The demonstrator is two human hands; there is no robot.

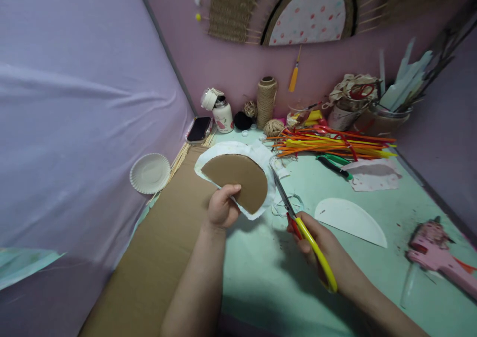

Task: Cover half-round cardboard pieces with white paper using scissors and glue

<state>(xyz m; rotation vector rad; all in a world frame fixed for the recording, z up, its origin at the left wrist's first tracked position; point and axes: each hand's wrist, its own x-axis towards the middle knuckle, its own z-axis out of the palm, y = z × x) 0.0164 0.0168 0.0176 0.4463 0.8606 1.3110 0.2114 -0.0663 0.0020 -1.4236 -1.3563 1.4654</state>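
My left hand point(224, 207) pinches a brown cardboard half circle point(238, 175) by its straight edge, thumb on top. White cloth point(265, 155) lies under the cardboard and sticks out around its curved side as a border. In my right hand point(316, 240) is a pair of scissors point(315, 247) with yellow and red handles. Their blades point up and away, close to the right edge of the cloth; whether they touch it I cannot tell. A white half-circle piece point(350, 220) lies on the green table right of the scissors.
A pink glue gun point(434, 252) lies at the right. Green-handled pliers point(335, 165), a cloth scrap point(372, 174) and orange and yellow sticks point(324, 143) sit behind. Twine point(266, 103), a bottle point(222, 116) and a phone point(199, 129) line the back. A paper plate point(150, 173) is at left.
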